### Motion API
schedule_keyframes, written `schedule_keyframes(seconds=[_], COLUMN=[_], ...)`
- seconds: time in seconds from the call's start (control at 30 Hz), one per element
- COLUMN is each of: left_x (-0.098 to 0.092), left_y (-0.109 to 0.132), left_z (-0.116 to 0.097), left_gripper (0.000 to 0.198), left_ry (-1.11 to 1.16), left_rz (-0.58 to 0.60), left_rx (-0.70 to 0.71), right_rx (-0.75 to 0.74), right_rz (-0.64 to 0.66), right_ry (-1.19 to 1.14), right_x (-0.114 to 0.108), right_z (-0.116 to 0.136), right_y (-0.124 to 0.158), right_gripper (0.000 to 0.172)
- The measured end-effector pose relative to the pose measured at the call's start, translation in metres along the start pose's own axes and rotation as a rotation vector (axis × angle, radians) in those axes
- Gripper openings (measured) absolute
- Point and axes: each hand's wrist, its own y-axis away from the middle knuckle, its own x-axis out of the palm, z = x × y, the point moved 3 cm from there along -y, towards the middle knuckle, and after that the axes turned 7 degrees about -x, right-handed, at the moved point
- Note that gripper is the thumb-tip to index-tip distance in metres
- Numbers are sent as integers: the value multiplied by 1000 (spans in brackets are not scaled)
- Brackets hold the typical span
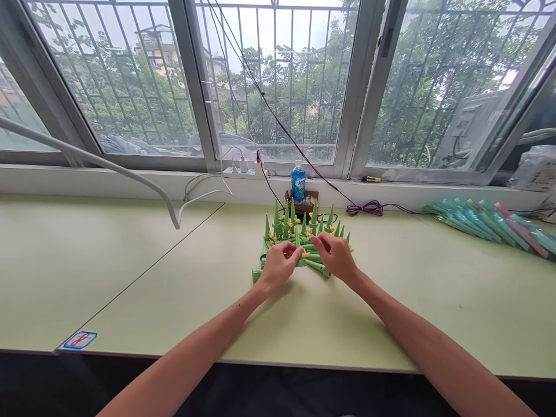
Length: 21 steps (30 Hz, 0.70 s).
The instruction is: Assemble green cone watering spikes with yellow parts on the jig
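Note:
Fingers of my left hand (278,267) are closed around a green plastic watering spike (300,263), which points upward. A small yellow valve (306,253) sticks out from its side, toward my right hand. My right hand (337,255) is raised just right of it, thumb and fingertips pinched together; whatever is between them is too small to make out. Behind both hands stand several more green spikes (277,219) with yellow valves, tips up. Other green spikes (318,267) lie on their sides under and between my hands, partly hidden.
Behind the spikes, a blue liquid bottle (298,184) stands by a small brown box (311,200). Coiled cable (367,208) and bagged coloured spikes (490,226) lie to the right. A white cable (165,200) hangs at left. A power strip (244,171) rests on the sill.

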Motion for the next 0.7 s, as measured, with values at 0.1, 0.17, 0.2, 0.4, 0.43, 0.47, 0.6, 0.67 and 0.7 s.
schedule_keyframes(seconds=[0.1, 0.17, 0.2, 0.4, 0.43, 0.47, 0.6, 0.67, 0.7], left_x=[2, 5, 6, 7, 7, 7, 5, 4, 4], left_y=[2, 3, 4, 5, 5, 5, 4, 4, 4], left_z=[1, 4, 5, 9, 9, 9, 8, 7, 6], left_gripper=[20, 20, 21, 16, 15, 15, 11, 10, 9], left_ry=[-130, -188, -216, -316, -308, -299, -272, -271, -273], left_rz=[-41, -14, -3, 29, 34, 37, 10, -18, -35], left_rx=[112, 146, 156, 169, 162, 153, 136, 147, 152], right_rx=[5, 10, 11, 1, 1, 1, 0, -6, -9], right_rz=[-13, -18, -21, -4, -3, -2, 1, -4, -7], right_ry=[9, 7, 9, 74, 86, 94, 99, 105, 112], right_x=[-3, -4, -5, -6, -7, -7, -8, -8, -8], right_z=[-6, -10, -12, -18, -18, -18, -17, -16, -16], right_y=[-2, -2, -2, -3, -3, -3, -3, -4, -4], right_gripper=[34, 29, 26, 26, 27, 29, 32, 33, 34])
